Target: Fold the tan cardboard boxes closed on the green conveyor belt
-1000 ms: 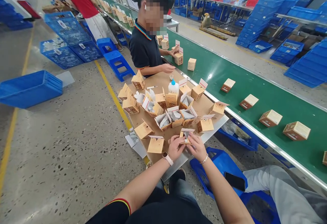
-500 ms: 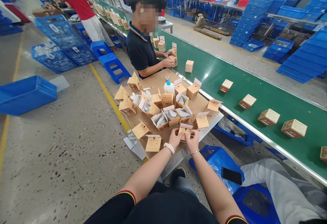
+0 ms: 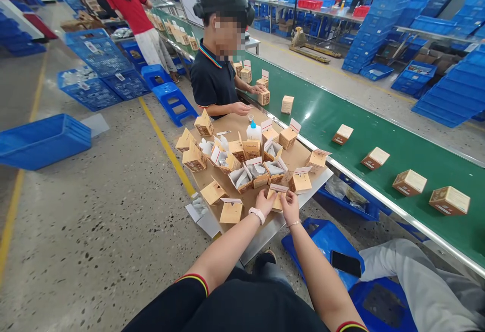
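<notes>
At the near corner of the table, a small tan cardboard box [image 3: 276,201] stands between my two hands, its back flap raised. My left hand [image 3: 265,203] grips the box's left side, fingers bent at its top. On the other side, my right hand [image 3: 290,207] has its fingers closed at the box's right top edge. Another box [image 3: 300,182] with a raised flap stands just beyond my right hand. Past my left hand are open boxes with grey-white packets [image 3: 241,178] inside. Left of my wrist sits a box [image 3: 231,211] with its flap up.
A green conveyor belt [image 3: 318,107] carrying spaced closed boxes [image 3: 375,158] runs along the table's right. A white bottle with a blue cap [image 3: 253,132] stands mid-table. Across it, a co-worker [image 3: 215,74] touches a box. A blue stool [image 3: 326,251] bearing a phone [image 3: 346,264] is at right.
The belt's boxes have shifted toward the lower right. The co-worker's hands have parted, one staying on a box at the belt. My hands remain at the same box, with slight finger movement.
</notes>
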`<state>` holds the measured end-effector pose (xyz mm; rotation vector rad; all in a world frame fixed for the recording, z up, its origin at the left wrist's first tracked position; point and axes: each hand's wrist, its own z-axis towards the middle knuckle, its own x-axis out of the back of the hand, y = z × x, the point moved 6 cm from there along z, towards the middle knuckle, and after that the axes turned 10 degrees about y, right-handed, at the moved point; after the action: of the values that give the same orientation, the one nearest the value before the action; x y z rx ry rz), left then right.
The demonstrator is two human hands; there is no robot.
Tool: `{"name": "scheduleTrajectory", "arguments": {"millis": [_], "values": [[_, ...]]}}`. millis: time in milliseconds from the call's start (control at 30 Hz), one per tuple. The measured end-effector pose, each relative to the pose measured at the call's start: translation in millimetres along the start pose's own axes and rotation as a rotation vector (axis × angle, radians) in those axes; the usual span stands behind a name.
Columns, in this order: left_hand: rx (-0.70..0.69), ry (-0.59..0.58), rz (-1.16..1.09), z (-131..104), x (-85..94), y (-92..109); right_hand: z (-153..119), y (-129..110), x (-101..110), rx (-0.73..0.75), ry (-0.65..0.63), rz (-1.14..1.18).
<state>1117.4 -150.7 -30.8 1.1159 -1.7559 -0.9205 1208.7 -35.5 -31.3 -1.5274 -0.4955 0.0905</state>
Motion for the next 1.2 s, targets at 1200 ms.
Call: {"name": "scheduleTrajectory", "arguments": {"millis": [1200], "values": [[-1.051,0.121,0.224,23.3,194.2,-2.0,-84.3,-98.7,-107.2,0.537,-0.098,-0.475]]}}
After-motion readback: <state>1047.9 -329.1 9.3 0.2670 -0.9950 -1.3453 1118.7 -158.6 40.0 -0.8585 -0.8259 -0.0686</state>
